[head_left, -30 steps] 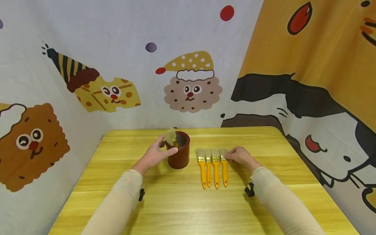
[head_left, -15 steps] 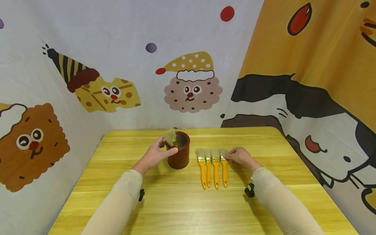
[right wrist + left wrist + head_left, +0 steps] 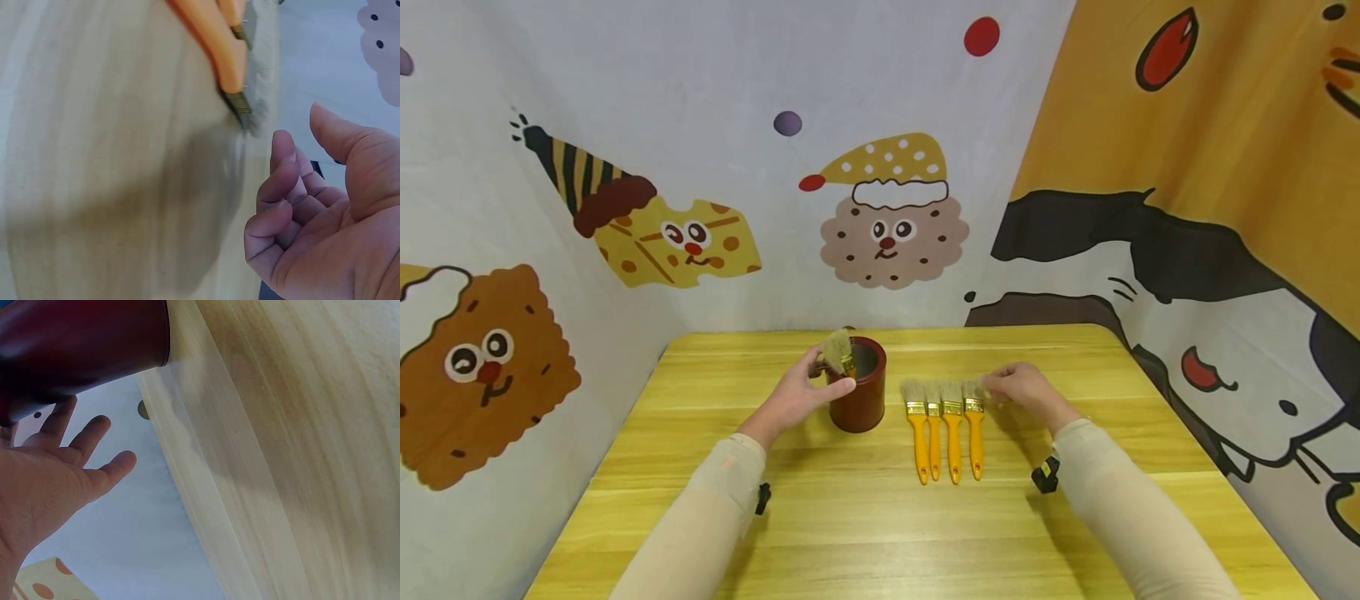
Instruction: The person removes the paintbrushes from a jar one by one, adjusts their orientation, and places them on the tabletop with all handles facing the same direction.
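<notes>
On the table [image 3: 865, 517], the right hand [image 3: 1026, 390] has lifted off the rightmost brush and now hovers just beside the row, fingers loosely curled, empty. The left hand [image 3: 797, 396] still cups the one cup [image 3: 859, 396] at centre, seemingly touching it. Four brushes [image 3: 946, 425] lie side by side right of the cup; a fifth brush [image 3: 838, 352] stands inside it.

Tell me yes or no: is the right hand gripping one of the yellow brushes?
No, the right hand hovers beside the rightmost yellow brush, fingers loosely curled and holding nothing.
</notes>
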The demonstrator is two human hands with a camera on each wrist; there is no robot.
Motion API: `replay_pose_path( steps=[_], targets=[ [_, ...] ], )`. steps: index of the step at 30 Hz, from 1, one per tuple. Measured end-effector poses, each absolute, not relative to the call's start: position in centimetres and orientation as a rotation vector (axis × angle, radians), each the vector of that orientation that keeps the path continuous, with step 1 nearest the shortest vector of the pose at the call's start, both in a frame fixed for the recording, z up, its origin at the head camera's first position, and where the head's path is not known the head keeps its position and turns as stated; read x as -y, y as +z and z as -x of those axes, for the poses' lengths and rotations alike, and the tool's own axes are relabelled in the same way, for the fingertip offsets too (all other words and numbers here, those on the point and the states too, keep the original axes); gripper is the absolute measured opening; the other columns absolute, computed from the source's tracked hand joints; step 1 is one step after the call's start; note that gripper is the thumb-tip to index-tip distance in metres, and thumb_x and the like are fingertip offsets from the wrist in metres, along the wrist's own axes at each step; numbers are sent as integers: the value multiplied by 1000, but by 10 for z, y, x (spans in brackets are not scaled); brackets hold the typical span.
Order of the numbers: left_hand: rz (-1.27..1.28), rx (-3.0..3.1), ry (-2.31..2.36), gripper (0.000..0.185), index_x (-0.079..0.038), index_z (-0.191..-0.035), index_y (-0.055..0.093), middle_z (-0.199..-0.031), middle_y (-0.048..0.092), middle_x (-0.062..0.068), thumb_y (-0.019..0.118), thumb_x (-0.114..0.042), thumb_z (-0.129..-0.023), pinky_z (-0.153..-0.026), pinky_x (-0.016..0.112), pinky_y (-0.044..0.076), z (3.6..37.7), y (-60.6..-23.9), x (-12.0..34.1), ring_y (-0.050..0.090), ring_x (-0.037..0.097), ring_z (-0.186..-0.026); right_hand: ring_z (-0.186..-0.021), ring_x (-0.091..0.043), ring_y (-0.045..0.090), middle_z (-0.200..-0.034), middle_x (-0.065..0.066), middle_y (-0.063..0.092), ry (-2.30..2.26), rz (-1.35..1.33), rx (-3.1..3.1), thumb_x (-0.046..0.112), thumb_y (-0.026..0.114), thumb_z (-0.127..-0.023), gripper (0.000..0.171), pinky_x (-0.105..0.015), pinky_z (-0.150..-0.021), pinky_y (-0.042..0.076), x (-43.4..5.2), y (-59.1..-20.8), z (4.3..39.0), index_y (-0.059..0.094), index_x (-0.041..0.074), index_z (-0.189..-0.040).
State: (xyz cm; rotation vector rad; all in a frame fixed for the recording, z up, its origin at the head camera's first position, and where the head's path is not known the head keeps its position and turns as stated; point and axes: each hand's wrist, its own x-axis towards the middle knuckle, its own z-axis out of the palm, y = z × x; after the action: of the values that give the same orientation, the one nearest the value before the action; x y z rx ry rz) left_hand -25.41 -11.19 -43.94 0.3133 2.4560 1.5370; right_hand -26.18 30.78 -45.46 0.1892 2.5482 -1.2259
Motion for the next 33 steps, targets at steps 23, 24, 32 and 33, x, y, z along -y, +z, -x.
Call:
replay_pose_path(
  steps=[23, 24, 32, 33],
  targets=[
    [-312, -2451, 1556, 81, -50, -150, 23, -150, 45, 2, 71, -56, -85, -108, 58, 41, 253, -440, 113, 42, 29, -141, -115, -36, 61, -130, -13, 61, -1241, -14, -2613, 54, 65, -91, 58, -53, -98, 50, -284, -438, 277, 58, 16, -135],
    [-312, -2450, 1556, 81, -50, -150, 23, -149, 45, 2, 71, -56, -85, -108, 58, 41, 253, -440, 113, 42, 29, -141, -115, -37, 61, -130, -13, 61, -1237, 0, -2616, 54, 66, -91, 59, -54, -98, 50, -282, -436, 278, 58, 16, -135],
    [-313, -2449, 1549, 84, -49, -151, 22, -150, 44, 2, 71, -59, -84, -108, 58, 41, 253, -440, 113, 42, 29, -141, -120, -38, 59, -130, -11, 61, -1271, 53, -2601, 54, 68, -89, 56, -55, -102, 47, -260, -421, 279, 60, 19, -132],
    [-314, -2451, 1549, 84, -49, -151, 22, -150, 44, 2, 71, -59, -84, -108, 58, 41, 253, -440, 112, 42, 29, -141, -120, -37, 59, -129, -11, 61, -1269, 69, -2601, 55, 68, -88, 58, -55, -102, 47, -258, -418, 279, 59, 19, -133]
  ],
)
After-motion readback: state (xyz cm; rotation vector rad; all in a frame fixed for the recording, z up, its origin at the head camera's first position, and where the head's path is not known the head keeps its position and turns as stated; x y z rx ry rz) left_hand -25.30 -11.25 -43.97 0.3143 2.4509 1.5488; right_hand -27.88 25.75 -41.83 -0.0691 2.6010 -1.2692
